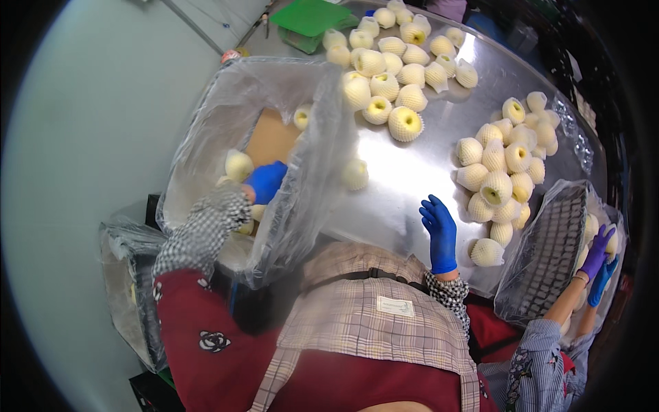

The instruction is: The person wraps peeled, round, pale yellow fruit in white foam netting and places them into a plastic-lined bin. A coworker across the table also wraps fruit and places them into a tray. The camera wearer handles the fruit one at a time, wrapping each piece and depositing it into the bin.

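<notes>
My left hand (266, 183), in a blue glove, reaches down into a crate lined with clear plastic film (206, 123). Its fingertips are hidden, so I cannot see whether they grip anything. Close by in the crate sits a foam-netted yellow apple (239, 165), with another apple (302, 117) near the far side. A brown cardboard sheet (273, 139) shows between them. Over the steel table (334, 221), my right hand (440, 234), also blue-gloved, is empty with its fingers somewhat apart. A single netted apple (355, 174) lies just beyond the crate's edge.
Netted apples form one group (391, 67) at the back and another (502, 159) to the right. A co-worker's gloved hands (597, 260) handle fruit in a second film-lined crate (545, 252). A green-topped object (310, 18) stands far back; another lined box (131, 288) is lower left.
</notes>
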Motion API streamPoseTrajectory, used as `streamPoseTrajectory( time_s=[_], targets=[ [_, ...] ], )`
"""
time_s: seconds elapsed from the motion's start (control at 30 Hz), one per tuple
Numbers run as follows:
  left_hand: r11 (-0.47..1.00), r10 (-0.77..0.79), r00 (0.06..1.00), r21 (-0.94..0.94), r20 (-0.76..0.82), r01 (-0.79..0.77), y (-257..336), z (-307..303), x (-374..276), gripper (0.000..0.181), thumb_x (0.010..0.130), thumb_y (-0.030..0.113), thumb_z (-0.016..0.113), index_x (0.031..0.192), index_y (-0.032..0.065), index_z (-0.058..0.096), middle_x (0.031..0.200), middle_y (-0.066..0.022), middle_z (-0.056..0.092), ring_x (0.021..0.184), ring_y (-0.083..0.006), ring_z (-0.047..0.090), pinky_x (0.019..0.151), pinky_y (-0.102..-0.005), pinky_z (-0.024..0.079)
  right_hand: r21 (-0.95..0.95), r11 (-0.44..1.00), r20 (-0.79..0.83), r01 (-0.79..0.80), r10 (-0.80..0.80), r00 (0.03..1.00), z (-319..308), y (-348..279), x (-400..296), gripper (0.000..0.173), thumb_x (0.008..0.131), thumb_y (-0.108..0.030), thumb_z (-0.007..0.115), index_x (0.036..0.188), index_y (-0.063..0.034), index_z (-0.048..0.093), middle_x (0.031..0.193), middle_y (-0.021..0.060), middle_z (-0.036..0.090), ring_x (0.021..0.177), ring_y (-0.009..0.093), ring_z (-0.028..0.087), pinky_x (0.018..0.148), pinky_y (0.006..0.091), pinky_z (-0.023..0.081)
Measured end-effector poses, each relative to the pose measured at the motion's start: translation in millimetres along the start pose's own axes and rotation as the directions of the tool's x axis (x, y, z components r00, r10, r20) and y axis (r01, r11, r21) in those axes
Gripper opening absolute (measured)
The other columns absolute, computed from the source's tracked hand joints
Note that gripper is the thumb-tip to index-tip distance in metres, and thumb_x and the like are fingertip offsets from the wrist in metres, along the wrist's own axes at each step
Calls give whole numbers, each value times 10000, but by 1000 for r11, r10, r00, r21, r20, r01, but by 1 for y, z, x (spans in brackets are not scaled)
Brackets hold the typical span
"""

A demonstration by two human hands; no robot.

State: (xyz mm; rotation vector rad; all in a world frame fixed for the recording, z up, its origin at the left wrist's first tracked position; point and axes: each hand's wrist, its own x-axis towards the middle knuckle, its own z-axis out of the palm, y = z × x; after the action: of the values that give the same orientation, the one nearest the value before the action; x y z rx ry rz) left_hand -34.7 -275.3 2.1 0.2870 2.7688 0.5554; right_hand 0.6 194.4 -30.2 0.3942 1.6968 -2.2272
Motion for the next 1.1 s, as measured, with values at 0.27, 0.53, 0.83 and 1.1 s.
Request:
streamPoseTrajectory(
  time_s=[0.27, 0.53, 0.83, 1.1],
  targets=[
    [965, -119, 747, -253, -654, -68, 155, -131, -88, 881, 631, 215, 903, 1392, 44, 495, 1234, -177, 601, 1124, -339, 620, 955, -421, 507, 92, 995, 382, -24, -13, 924, 72, -65, -5, 561, 972, -170, 564, 1498, -55, 406, 1381, 103, 554, 1257, 208, 542, 1041, 351, 453],
    [986, -126, 820, 19, -558, 164, 272, 12, -47, 1051, 666, 312, 892, 1522, 48, 342, 1305, -237, 501, 1165, -378, 553, 925, -464, 498, 1, 967, 581, 256, -209, 787, 117, -57, -27, 849, 880, -181, 753, 1543, 1, 254, 1458, 186, 454, 1299, 269, 506, 1071, 382, 445],
    [169, -139, 990, -985, -8, 15, 233, 91, -12, 722, 842, 113, 762, 1454, -1, 397, 1354, -147, 538, 1192, -227, 572, 998, -356, 506, -28, 987, 348, 155, -136, 928, 61, -11, -12, 536, 997, -251, 614, 1428, 26, 456, 1318, 160, 593, 1213, 224, 567, 1049, 344, 447],
    [260, -291, 947, -964, -138, -61, 243, 96, 0, 724, 836, 72, 754, 1451, -20, 382, 1315, -148, 552, 1187, -244, 578, 990, -350, 520, -436, 849, 112, 297, -277, 954, 48, -5, -5, 382, 983, -225, 625, 1288, 4, 605, 1183, 128, 668, 1023, 161, 642, 890, 314, 520]
  ],
)
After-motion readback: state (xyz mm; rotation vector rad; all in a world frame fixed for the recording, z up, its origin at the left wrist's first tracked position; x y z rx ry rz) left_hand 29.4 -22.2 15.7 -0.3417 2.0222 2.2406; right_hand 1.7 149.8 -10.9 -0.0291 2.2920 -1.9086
